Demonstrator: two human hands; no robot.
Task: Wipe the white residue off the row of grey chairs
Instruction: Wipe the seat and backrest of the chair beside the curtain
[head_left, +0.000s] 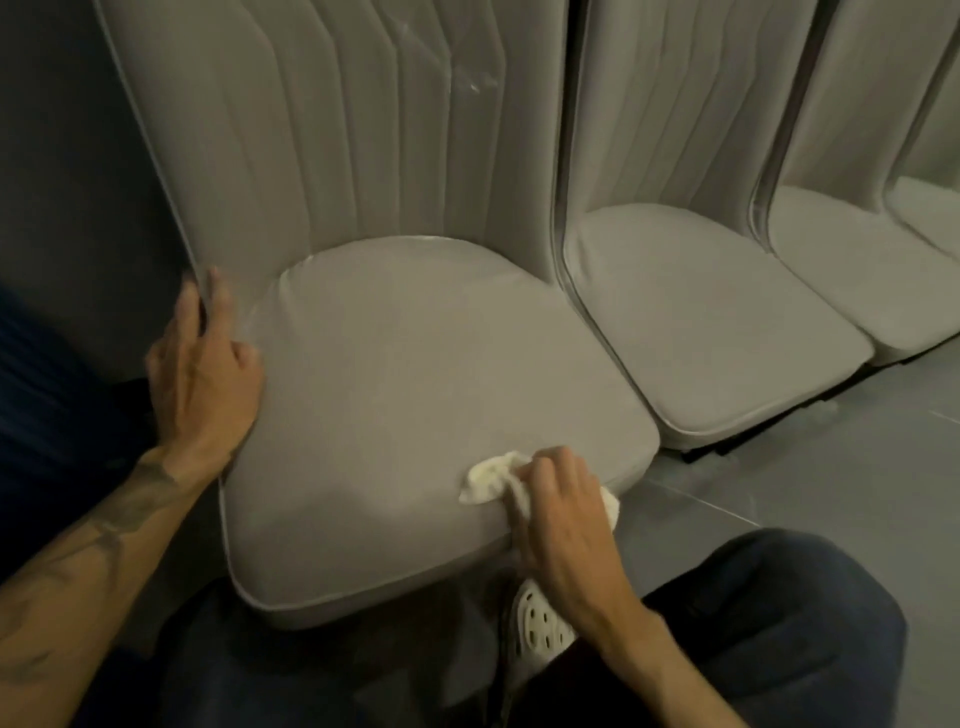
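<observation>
A grey padded chair (395, 374) fills the middle of the view, first in a row running off to the right. Faint white smears (470, 83) show high on its ribbed backrest. My right hand (563, 519) presses a crumpled white cloth (491, 480) onto the seat's front right corner. My left hand (205, 374) rests flat on the seat's left edge, fingers spread along the base of the backrest and holding nothing.
A second grey chair (717, 322) stands close on the right, with a third (852, 260) beyond it. Grey tiled floor (779, 467) lies in front of them. A dark wall (72, 182) is at the left. My knee (779, 623) and a white perforated shoe (540, 629) are below.
</observation>
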